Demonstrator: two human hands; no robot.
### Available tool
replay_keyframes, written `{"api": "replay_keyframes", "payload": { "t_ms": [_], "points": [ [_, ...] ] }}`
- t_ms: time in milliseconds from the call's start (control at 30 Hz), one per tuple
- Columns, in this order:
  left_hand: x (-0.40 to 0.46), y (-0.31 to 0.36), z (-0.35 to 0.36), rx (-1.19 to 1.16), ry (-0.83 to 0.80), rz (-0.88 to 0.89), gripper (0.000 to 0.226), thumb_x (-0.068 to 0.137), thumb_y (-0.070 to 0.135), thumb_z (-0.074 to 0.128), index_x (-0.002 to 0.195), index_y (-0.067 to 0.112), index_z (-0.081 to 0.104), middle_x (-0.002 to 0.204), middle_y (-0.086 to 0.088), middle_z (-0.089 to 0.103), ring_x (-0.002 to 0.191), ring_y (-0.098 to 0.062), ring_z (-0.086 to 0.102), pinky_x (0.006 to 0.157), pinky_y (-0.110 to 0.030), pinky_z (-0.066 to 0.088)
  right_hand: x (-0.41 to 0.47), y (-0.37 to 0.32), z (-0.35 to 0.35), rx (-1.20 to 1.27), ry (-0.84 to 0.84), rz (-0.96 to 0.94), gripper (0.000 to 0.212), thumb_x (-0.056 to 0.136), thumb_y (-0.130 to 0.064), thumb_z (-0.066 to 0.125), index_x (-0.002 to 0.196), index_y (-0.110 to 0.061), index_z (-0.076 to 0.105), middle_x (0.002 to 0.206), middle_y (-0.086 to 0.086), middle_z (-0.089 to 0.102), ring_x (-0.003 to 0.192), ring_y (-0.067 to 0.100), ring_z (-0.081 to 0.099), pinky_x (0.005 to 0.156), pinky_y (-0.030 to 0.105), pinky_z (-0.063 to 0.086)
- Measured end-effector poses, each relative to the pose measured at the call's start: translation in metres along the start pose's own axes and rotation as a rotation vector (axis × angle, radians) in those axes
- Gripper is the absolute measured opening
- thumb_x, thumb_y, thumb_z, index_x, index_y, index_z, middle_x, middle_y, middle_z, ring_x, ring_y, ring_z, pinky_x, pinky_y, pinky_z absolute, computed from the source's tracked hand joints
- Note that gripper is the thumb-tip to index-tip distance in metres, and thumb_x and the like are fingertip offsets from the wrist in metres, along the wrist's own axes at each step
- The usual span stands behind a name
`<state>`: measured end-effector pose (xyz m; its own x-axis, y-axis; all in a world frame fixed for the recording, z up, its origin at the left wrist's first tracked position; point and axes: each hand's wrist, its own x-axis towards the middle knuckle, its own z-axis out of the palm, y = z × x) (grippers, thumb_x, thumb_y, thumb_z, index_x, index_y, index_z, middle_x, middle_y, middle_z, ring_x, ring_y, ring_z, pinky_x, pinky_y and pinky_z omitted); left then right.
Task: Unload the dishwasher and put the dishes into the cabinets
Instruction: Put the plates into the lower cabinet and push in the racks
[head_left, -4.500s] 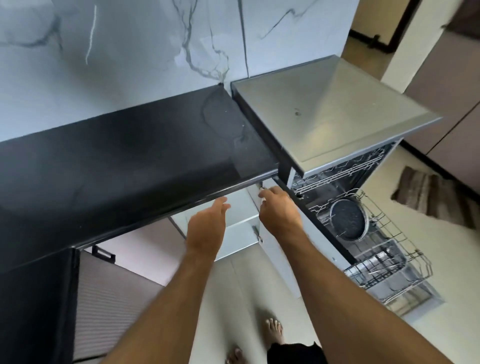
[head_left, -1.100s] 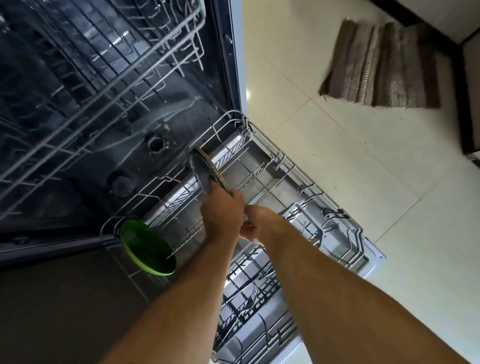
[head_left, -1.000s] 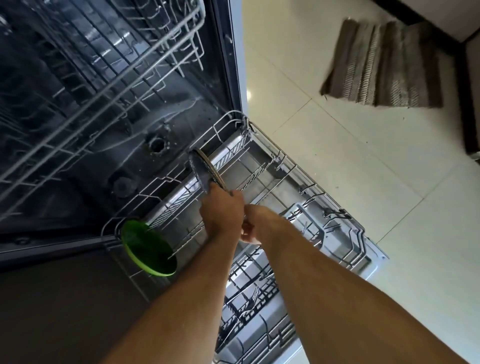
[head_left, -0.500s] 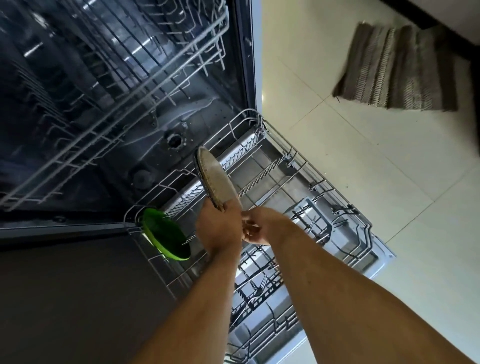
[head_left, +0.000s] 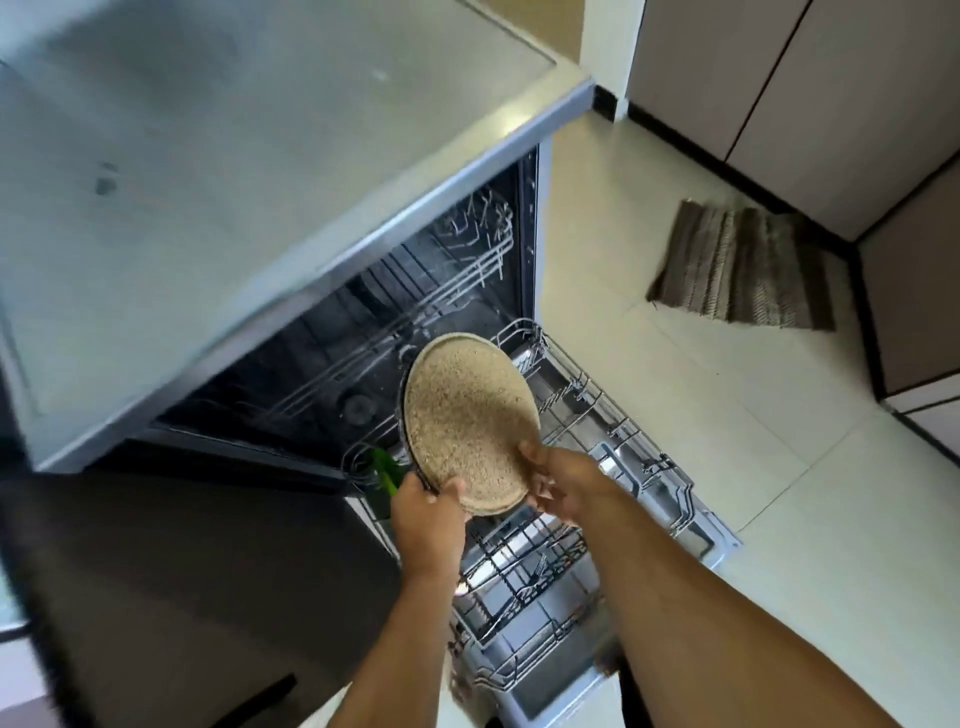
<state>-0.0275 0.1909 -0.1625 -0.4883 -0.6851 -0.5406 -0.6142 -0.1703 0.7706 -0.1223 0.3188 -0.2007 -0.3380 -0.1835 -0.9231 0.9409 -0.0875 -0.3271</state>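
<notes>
A round plate (head_left: 467, 421) with a speckled tan underside and a dark rim is lifted above the pulled-out lower rack (head_left: 587, 415) of the open dishwasher (head_left: 363, 332). My left hand (head_left: 428, 519) grips its lower left edge, thumb over the rim. My right hand (head_left: 563, 483) touches the plate's lower right edge with its fingers. A green plate (head_left: 384, 470) stands in the rack's near left corner, mostly hidden behind my left hand and the tan plate.
The dishwasher's grey top (head_left: 234, 171) fills the upper left, with a dark countertop (head_left: 171, 587) below left. The upper rack (head_left: 467, 260) sits inside the machine. A cutlery basket (head_left: 524, 566) sits in the rack's near end. A striped mat (head_left: 743, 270) lies on the tiled floor near beige cabinets (head_left: 779, 93).
The tan plate has come up out of the lower rack and turned its underside toward me. My right hand has moved onto its edge. The view has pulled back and up.
</notes>
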Motion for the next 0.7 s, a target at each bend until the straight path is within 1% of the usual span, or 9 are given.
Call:
{"api": "replay_keyframes", "payload": {
  "t_ms": [67,133,167,267,367,433,500,600,700],
  "points": [
    [-0.019,0.018,-0.017,-0.080,0.009,-0.022,0.025,0.089,-0.001,0.065,0.091,0.024,0.062,0.096,-0.002,0.066,0.090,-0.023,0.067,0.081,-0.046,0.060,-0.034,-0.009,0.006,-0.013,0.004,-0.100,0.026,0.086,-0.011,0.072,0.110,-0.005,0.062,0.101,0.009,0.065,0.092,0.025,0.061,0.077,0.035,0.053],
    [-0.039,0.037,-0.031,-0.149,-0.007,-0.023,0.022,0.090,-0.004,0.061,0.099,0.015,0.061,0.093,-0.001,0.063,0.085,-0.017,0.064,0.076,-0.037,0.060,-0.067,-0.017,0.013,-0.002,-0.034,-0.190,0.026,0.091,-0.005,0.065,0.116,-0.004,0.062,0.095,0.007,0.068,0.081,0.018,0.065,0.066,0.028,0.051],
    [-0.048,0.047,-0.038,-0.179,-0.013,-0.025,0.023,0.091,-0.005,0.060,0.103,0.014,0.059,0.093,-0.001,0.062,0.084,-0.015,0.063,0.073,-0.033,0.059,-0.081,-0.019,0.016,-0.014,-0.042,-0.236,0.030,0.090,-0.002,0.064,0.120,-0.003,0.060,0.098,0.009,0.069,0.081,0.018,0.067,0.066,0.027,0.052],
    [-0.072,0.071,-0.060,-0.257,-0.028,-0.044,0.023,0.092,-0.006,0.059,0.098,0.016,0.057,0.093,0.000,0.060,0.083,-0.014,0.062,0.070,-0.029,0.058,-0.120,-0.021,0.026,-0.127,-0.009,-0.389,0.056,0.081,0.000,0.074,0.132,-0.003,0.050,0.120,0.012,0.066,0.098,0.024,0.067,0.084,0.033,0.055],
    [-0.088,0.088,-0.086,-0.328,-0.078,-0.035,0.025,0.091,-0.007,0.059,0.094,0.017,0.057,0.099,-0.005,0.062,0.087,-0.016,0.063,0.070,-0.031,0.059,-0.161,-0.021,0.037,-0.225,0.072,-0.499,0.071,0.063,-0.007,0.086,0.126,-0.010,0.054,0.116,0.007,0.066,0.094,0.023,0.068,0.082,0.041,0.058],
    [-0.093,0.094,-0.101,-0.356,-0.127,0.016,0.026,0.090,-0.009,0.059,0.098,0.016,0.059,0.105,-0.007,0.065,0.093,-0.019,0.065,0.073,-0.034,0.060,-0.171,-0.021,0.039,-0.265,0.110,-0.562,0.067,0.053,-0.017,0.089,0.114,-0.018,0.061,0.112,0.006,0.070,0.093,0.025,0.071,0.084,0.049,0.059],
    [-0.101,0.100,-0.121,-0.390,-0.176,0.081,0.029,0.091,-0.008,0.058,0.107,0.015,0.058,0.107,-0.004,0.066,0.100,-0.024,0.065,0.081,-0.039,0.058,-0.169,-0.017,0.039,-0.278,0.111,-0.645,0.058,0.055,-0.022,0.091,0.107,-0.025,0.065,0.107,0.003,0.073,0.091,0.024,0.073,0.085,0.048,0.059],
    [-0.108,0.101,-0.150,-0.446,-0.268,0.153,0.029,0.091,-0.007,0.059,0.106,0.018,0.058,0.110,-0.004,0.068,0.103,-0.026,0.066,0.089,-0.045,0.055,-0.204,-0.005,0.052,-0.251,0.104,-0.734,0.065,0.067,-0.020,0.088,0.126,-0.019,0.062,0.113,0.001,0.072,0.092,0.021,0.073,0.083,0.044,0.060],
    [-0.114,0.096,-0.177,-0.473,-0.326,0.179,0.030,0.089,-0.006,0.061,0.105,0.019,0.060,0.110,-0.006,0.070,0.104,-0.028,0.066,0.092,-0.049,0.054,-0.232,0.012,0.064,-0.290,0.116,-0.797,0.069,0.071,-0.023,0.087,0.133,-0.018,0.058,0.115,-0.003,0.071,0.097,0.018,0.071,0.087,0.043,0.059]
  ]
}}
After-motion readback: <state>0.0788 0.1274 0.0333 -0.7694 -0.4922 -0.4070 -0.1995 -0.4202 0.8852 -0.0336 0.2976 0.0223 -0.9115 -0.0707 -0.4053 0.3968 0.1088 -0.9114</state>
